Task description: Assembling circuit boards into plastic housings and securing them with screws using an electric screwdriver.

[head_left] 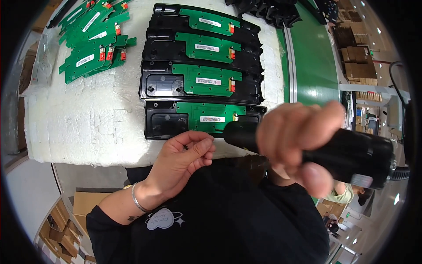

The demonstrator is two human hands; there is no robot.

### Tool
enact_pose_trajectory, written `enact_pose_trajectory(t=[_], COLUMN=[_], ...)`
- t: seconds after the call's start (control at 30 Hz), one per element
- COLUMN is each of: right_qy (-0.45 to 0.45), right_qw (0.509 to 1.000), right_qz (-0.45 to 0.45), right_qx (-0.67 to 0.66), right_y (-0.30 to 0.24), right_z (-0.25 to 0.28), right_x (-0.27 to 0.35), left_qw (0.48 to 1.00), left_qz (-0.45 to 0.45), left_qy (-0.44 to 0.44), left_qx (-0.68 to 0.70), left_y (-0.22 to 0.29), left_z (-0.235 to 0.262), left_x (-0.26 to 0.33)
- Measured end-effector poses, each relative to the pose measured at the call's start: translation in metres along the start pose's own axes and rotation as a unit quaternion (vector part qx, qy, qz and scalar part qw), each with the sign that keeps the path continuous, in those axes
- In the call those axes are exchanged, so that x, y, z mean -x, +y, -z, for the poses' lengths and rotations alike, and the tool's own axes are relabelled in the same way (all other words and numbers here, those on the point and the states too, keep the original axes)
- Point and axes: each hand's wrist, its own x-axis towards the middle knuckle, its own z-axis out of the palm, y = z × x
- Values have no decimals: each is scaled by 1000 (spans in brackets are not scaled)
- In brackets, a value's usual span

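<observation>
My right hand [299, 141] is wrapped round a black electric screwdriver [351, 154], which lies slantwise with its bit pointing left. The bit's tip is over the lower edge of a green circuit board [206, 125], seated in the nearest black plastic housing [167, 125]. Just left of the tip, my left hand [182, 154] is closed, thumb and fingers pinched together by the housing's near edge. Something small and dark shows among its curled fingers, too small to name. Three more black housings [165, 83] lie in a column beyond, each carrying a green board [211, 47].
Loose green circuit boards [88, 57] with red and white connectors are piled at the far left of the white foam-topped table [88, 123]. Black plastic parts [272, 13] are heaped at the far right. Beyond the table's right edge runs a green surface [312, 66]; cardboard boxes [358, 53] stand farther off.
</observation>
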Motion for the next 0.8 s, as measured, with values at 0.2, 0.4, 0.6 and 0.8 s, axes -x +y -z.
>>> enact_pose_trajectory(t=[0.2,0.4,0.6,0.8], right_qy=[-194,-190,-111,23], right_qw=[975,977,988,998], right_qz=[90,96,110,14], right_qx=[-55,-26,9,51], right_y=[-39,-34,-12,19], right_z=[8,1,-8,-1], right_x=[-6,0,0,-10], left_qw=[999,992,993,996], left_qz=[10,16,27,32], left_qy=[-11,-76,-65,-78], left_qx=[30,96,100,-5], left_y=[-5,-11,-8,-15], left_z=[-3,1,-4,1], left_x=[1,0,2,9])
